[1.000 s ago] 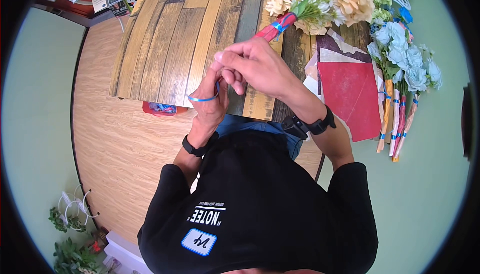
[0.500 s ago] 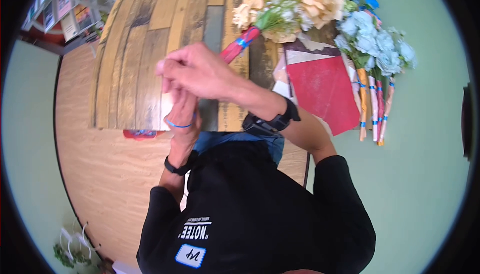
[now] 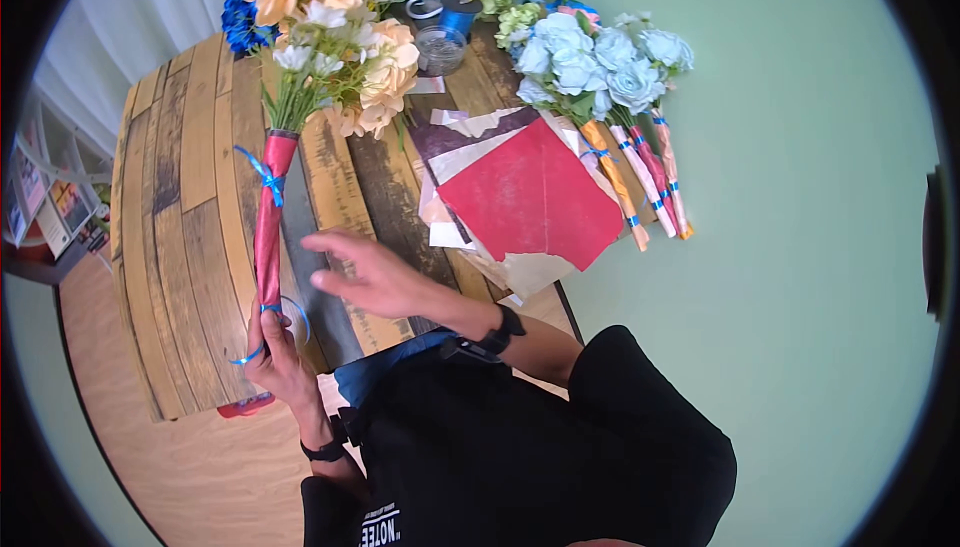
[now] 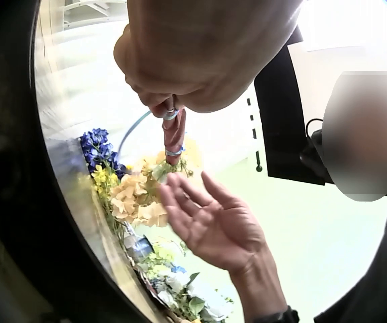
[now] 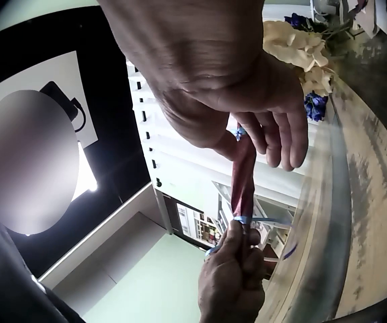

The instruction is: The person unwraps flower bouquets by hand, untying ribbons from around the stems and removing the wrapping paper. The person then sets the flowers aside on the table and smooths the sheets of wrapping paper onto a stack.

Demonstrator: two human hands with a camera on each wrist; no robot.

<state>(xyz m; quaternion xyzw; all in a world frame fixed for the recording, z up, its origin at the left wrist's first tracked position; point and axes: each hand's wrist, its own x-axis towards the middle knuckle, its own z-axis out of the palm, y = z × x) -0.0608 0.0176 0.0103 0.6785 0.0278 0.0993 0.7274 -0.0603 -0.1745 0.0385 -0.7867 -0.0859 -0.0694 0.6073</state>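
My left hand [image 3: 282, 365] grips the lower end of a bouquet's red-wrapped stem [image 3: 268, 247], its thumb lying along the wrap. Peach and white artificial flowers [image 3: 385, 67] fan out at the far end. A blue ribbon bow [image 3: 271, 185] is tied near the top of the wrap, and another band of blue ribbon [image 3: 270, 308] circles it just above the left fingers, with loose curling tails. My right hand [image 3: 370, 277] is held apart from the stem, fingers extended and nothing in it. In the left wrist view the right palm [image 4: 224, 232] shows bare.
Wrapping sheets, a red one [image 3: 535, 197] on top, are stacked on the wooden table [image 3: 175, 287]. Finished bouquets with light blue flowers [image 3: 600, 62] lie at the right. A blue ribbon spool [image 3: 458, 17] and a clear round container [image 3: 440, 50] stand at the back.
My right hand has moved away from the left hand, where its fingers were together at the ribbon. The bouquet's whole stem now shows above the left hand. The head view has turned.
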